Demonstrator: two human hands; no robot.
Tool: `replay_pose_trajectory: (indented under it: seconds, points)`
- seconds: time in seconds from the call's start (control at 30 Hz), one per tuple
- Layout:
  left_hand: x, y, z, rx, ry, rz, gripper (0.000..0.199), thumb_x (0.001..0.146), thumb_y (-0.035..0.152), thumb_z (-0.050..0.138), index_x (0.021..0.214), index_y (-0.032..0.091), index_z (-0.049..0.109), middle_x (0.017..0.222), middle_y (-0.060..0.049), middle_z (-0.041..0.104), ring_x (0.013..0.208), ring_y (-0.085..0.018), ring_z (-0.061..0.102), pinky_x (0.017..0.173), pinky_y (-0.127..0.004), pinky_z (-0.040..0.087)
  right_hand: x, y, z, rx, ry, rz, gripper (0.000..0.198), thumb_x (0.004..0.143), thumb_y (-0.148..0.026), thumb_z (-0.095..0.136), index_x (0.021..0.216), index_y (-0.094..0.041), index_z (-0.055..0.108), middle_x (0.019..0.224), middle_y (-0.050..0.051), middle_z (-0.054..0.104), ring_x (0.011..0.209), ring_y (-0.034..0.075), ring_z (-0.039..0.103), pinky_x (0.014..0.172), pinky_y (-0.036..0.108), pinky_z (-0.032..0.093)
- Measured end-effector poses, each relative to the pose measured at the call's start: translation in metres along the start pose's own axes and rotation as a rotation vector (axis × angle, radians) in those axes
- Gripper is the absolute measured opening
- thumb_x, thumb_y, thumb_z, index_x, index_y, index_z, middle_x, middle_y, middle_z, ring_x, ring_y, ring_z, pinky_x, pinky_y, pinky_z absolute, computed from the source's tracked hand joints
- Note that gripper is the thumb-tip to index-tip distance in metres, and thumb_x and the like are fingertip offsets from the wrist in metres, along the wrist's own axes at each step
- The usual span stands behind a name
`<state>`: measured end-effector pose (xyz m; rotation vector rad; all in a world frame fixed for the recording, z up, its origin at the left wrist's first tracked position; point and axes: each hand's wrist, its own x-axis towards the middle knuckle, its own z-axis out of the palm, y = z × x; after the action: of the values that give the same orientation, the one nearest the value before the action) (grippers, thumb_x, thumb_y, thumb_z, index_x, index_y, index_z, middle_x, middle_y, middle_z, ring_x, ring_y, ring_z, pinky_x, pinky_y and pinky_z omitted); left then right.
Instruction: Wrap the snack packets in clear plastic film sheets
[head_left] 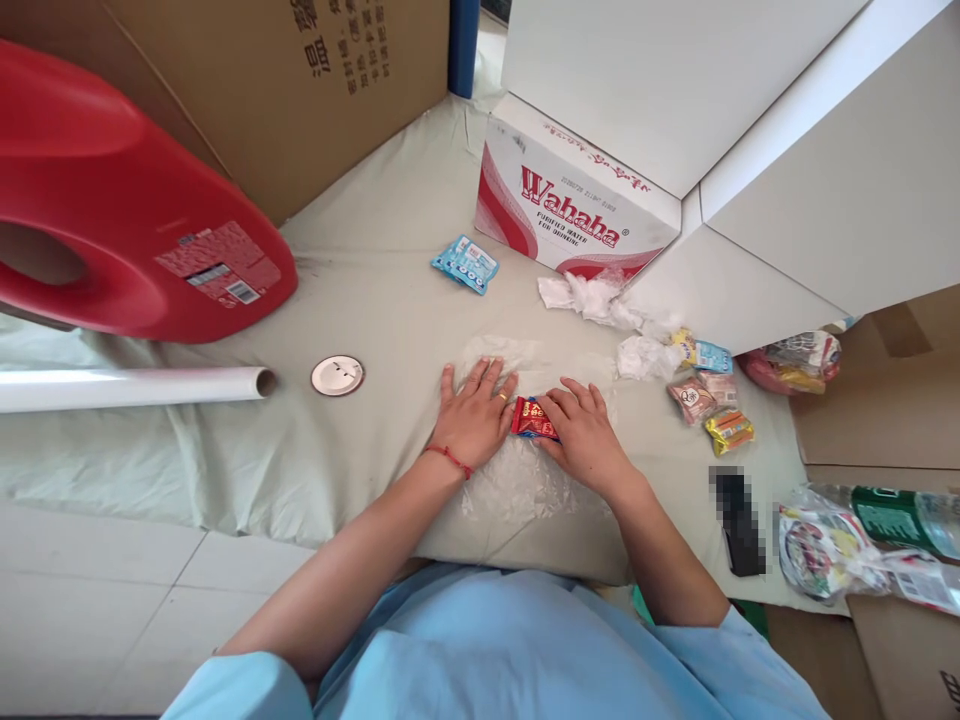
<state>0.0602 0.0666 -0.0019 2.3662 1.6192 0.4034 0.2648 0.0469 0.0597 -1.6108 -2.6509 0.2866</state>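
Note:
A small red snack packet (531, 420) with yellow print and a blue lower edge lies on a crinkled clear plastic bag (499, 490). Palm down on the plastic, my left hand (478, 410) is open with its fingers spread, its edge beside the packet's left end. My right hand (583, 430) grips the packet's right end between thumb and index finger, covering part of it; its other fingers extend over the plastic. Several wrapped snacks lie to the right, among them a brown packet (691, 399) and a yellow-orange packet (729, 431).
A Wahaha carton (574, 205) stands at the back, with crumpled white plastic (589, 300) before it. Nearby lies a blue packet (466, 264). On the left are a red jug (135, 200), a white tube (135, 387) and a round badge (338, 375). A dark phone (739, 525) lies right.

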Motion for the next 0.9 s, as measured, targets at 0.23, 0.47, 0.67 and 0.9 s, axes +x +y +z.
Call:
replay_pose_trajectory:
  seconds: [0.23,0.47,0.67,0.9]
  points:
    - [0.001,0.001,-0.003,-0.024,-0.002,-0.007,0.052,0.107,0.040,0.033,0.153,0.026,0.053,0.169,-0.012,0.038,0.158,-0.030,0.031,0.127,-0.071,0.005,-0.016,0.015,-0.001,0.036,0.009,0.022,0.050,0.102,-0.031,0.054,0.151,-0.020,0.050,0.138,0.019,0.061,0.146,0.037,0.043,0.121,0.065,0.033]
    - [0.000,0.000,-0.002,-0.025,0.009,-0.005,0.052,0.107,0.040,0.034,0.153,0.027,0.053,0.169,-0.012,0.038,0.158,-0.030,0.031,0.128,-0.071,0.004,-0.010,0.006,0.003,-0.036,-0.050,0.042,0.062,0.094,-0.029,0.066,0.153,-0.024,0.048,0.144,0.018,0.061,0.152,0.041,0.036,0.123,0.074,0.022]
    - [0.000,0.001,-0.002,-0.020,-0.008,-0.003,0.053,0.108,0.040,0.030,0.155,0.027,0.050,0.170,-0.011,0.037,0.159,-0.030,0.031,0.127,-0.071,0.005,0.004,0.003,-0.003,-0.045,-0.066,-0.005,0.058,0.094,-0.013,0.053,0.151,-0.021,0.051,0.135,0.018,0.065,0.150,0.038,0.039,0.124,0.071,0.022]
    - [0.001,-0.001,-0.004,-0.049,-0.013,-0.019,0.054,0.109,0.037,0.024,0.156,0.026,0.049,0.170,-0.010,0.036,0.158,-0.029,0.032,0.128,-0.071,0.006,0.012,0.001,0.002,-0.034,-0.039,-0.062,0.058,0.097,-0.017,0.053,0.154,-0.024,0.048,0.136,0.017,0.063,0.152,0.036,0.036,0.126,0.070,0.018]
